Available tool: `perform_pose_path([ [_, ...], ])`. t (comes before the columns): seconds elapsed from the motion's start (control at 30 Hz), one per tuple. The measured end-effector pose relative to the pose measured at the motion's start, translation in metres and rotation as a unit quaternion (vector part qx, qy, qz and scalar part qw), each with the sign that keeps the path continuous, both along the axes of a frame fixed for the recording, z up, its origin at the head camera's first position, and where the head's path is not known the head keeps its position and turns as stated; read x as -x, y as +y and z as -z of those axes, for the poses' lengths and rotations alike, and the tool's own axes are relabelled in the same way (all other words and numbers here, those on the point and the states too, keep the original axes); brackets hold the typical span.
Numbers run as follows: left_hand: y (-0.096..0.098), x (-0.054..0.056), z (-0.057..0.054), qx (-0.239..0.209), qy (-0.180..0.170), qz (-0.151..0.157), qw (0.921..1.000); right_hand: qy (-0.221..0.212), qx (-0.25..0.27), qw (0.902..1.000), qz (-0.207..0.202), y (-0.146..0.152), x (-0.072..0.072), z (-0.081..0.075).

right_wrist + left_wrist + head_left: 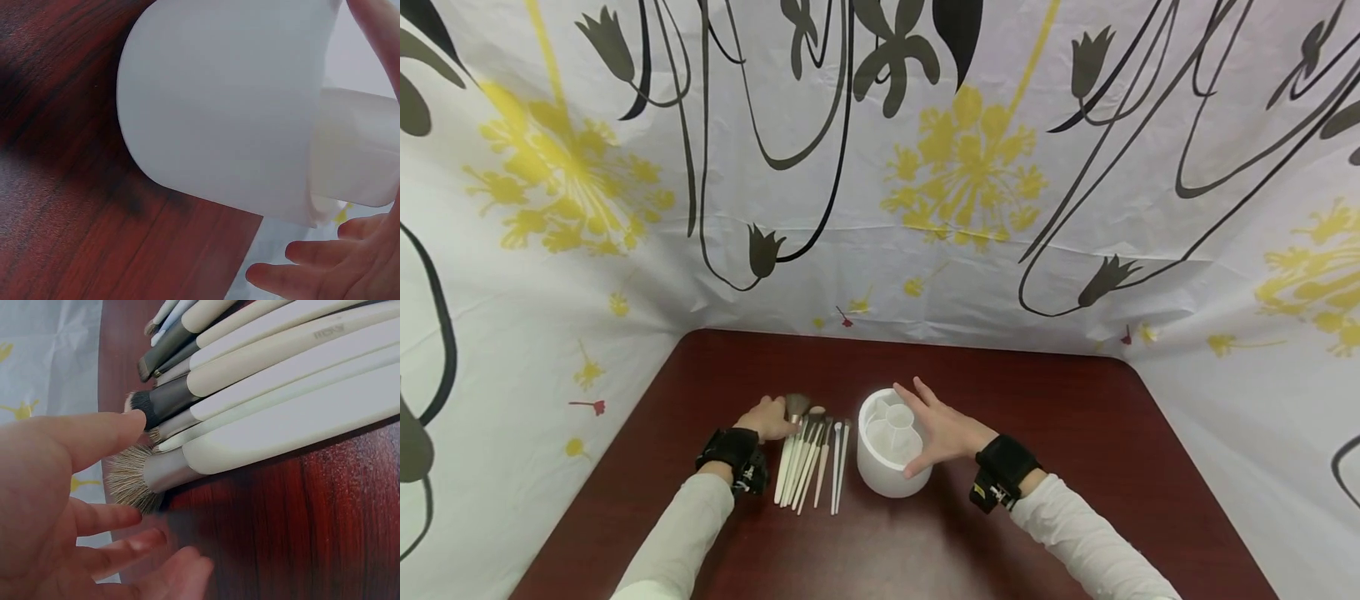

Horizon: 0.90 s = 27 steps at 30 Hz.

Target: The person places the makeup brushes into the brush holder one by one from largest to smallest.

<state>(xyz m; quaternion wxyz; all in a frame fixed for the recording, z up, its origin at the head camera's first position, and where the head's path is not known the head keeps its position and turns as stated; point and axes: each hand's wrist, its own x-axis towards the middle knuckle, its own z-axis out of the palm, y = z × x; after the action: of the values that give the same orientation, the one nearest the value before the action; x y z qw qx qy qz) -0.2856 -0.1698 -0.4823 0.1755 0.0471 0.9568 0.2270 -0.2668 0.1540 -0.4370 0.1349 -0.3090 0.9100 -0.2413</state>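
A row of makeup brushes with pale handles (805,471) lies on the table, bristles towards the back. My left hand (767,418) is at the bristle end of the leftmost one, a wide fluffy brush (169,472). In the left wrist view its thumb reaches over the brush heads, while the other fingers spread out loosely on the fluffy brush's outer side. To the right of the row stands a white round brush holder (880,477), upright, with a divided insert (356,147) inside. My right hand (951,429) spreads its straight fingers and thumb around the holder's right side, at the rim.
The dark red wood-grain table (1030,533) has rounded back corners. A white cloth with printed flowers (850,192) hangs behind it and along both sides. Black camera bands sit on both wrists, the right band (1006,468) beside the holder.
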Motion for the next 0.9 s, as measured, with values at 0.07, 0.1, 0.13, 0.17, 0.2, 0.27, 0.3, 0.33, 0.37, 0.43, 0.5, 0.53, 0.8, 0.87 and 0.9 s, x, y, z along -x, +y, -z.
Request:
perform_pose_path([
  [0.07, 0.000, 0.001, 0.001, -0.012, -0.013, -0.009, 0.9998, -0.005, 0.008, 1.0000, 0.001, 0.000, 0.001, 0.002],
  [0.1, 0.001, 0.002, 0.002, -0.017, -0.018, -0.012, 0.9996, -0.006, 0.010, 0.9999, 0.001, 0.000, 0.001, 0.003],
  [0.13, 0.002, 0.002, 0.002, -0.021, -0.021, -0.013, 0.9995, -0.005, 0.014, 0.9999, -0.002, 0.001, 0.002, 0.003],
  [0.17, 0.002, 0.003, 0.003, -0.024, -0.022, -0.014, 0.9994, -0.005, 0.021, 0.9998, -0.004, 0.001, 0.003, 0.004],
  [0.2, 0.003, 0.003, 0.004, -0.027, -0.023, -0.015, 0.9993, -0.005, 0.023, 0.9997, -0.006, 0.001, 0.003, 0.004],
  [0.27, 0.004, 0.003, 0.006, -0.026, -0.027, -0.018, 0.9991, -0.005, 0.027, 0.9996, -0.009, 0.002, 0.004, 0.006],
  [0.3, 0.004, 0.003, 0.007, -0.027, -0.029, -0.021, 0.9990, -0.005, 0.029, 0.9995, -0.011, 0.002, 0.005, 0.006],
  [0.33, 0.004, 0.003, 0.008, -0.026, -0.030, -0.022, 0.9990, -0.007, 0.032, 0.9994, -0.012, 0.002, 0.005, 0.007],
  [0.37, 0.004, 0.003, 0.010, -0.023, -0.030, -0.025, 0.9989, -0.009, 0.035, 0.9993, -0.011, 0.002, 0.005, 0.007],
  [0.43, 0.003, 0.003, 0.011, -0.018, -0.030, -0.029, 0.9990, -0.009, 0.037, 0.9992, -0.010, 0.001, 0.005, 0.009],
  [0.5, 0.002, 0.003, 0.013, -0.018, -0.029, -0.030, 0.9990, -0.005, 0.044, 0.9990, -0.007, 0.001, 0.005, 0.011],
  [0.53, 0.002, 0.002, 0.013, -0.019, -0.027, -0.030, 0.9990, -0.004, 0.047, 0.9989, -0.004, 0.000, 0.005, 0.012],
  [0.8, -0.002, 0.002, 0.018, -0.068, -0.041, -0.042, 0.9960, -0.016, 0.071, 0.9973, 0.014, -0.002, 0.001, 0.015],
  [0.87, -0.002, 0.003, 0.019, -0.076, -0.045, -0.043, 0.9951, -0.025, 0.072, 0.9968, 0.023, -0.003, 0.000, 0.015],
  [0.9, -0.003, 0.004, 0.020, -0.080, -0.046, -0.043, 0.9948, -0.028, 0.070, 0.9967, 0.027, -0.003, 0.000, 0.015],
])
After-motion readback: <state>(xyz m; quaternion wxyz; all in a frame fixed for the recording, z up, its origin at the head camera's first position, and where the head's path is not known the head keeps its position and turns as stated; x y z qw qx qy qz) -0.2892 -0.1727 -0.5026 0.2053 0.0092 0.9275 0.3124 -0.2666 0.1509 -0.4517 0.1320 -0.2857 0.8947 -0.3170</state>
